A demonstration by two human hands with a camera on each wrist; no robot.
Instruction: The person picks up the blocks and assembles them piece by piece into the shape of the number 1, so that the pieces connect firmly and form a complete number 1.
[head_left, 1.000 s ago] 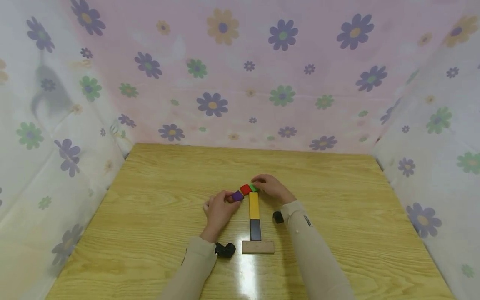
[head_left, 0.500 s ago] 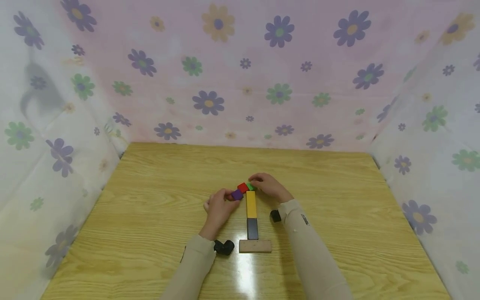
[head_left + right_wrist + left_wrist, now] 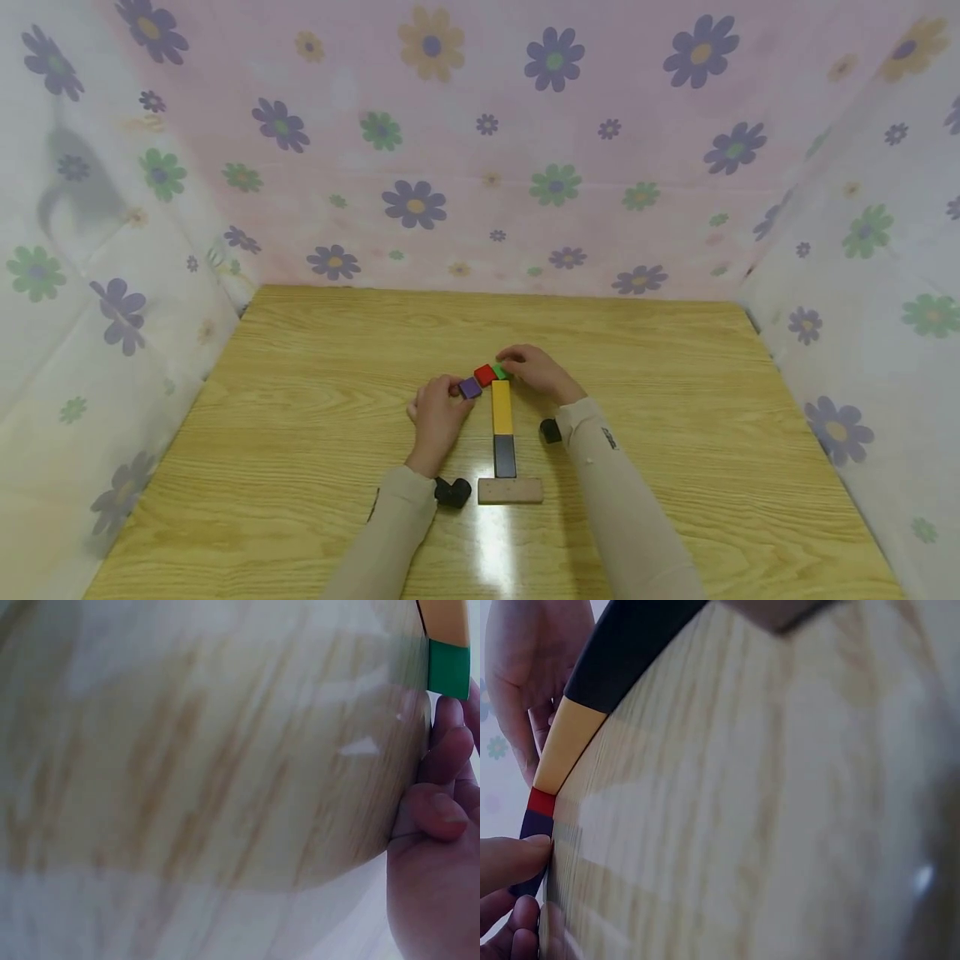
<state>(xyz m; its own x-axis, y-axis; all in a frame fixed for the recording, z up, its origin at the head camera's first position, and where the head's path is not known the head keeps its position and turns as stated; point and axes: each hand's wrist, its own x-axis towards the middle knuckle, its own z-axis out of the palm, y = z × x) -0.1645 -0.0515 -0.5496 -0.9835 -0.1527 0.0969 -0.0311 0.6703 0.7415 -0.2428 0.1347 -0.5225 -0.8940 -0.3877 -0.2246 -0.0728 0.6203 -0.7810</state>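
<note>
My left hand [image 3: 437,417] pinches a small purple block [image 3: 470,387] between thumb and fingers; the left wrist view shows the thumb on its side. Just beyond it on the table lies a red block [image 3: 485,375], beside a green block [image 3: 500,372]. My right hand [image 3: 536,372] has its fingers curled at the green block's right side, partly covering it. Below the green block, a yellow block [image 3: 501,407] runs in line with a black block [image 3: 505,456]. A plain wooden block [image 3: 510,491] lies crosswise at the near end.
Everything lies on a wood-grain table [image 3: 337,350]. Black wrist cameras show by the left cuff [image 3: 453,492] and right cuff [image 3: 551,430]. Flower-patterned cloth [image 3: 450,150] encloses the back and both sides.
The purple block moves up to the red one, then shifts slightly left with my left hand. My right hand stays at the green block. The head view drifts slightly.
</note>
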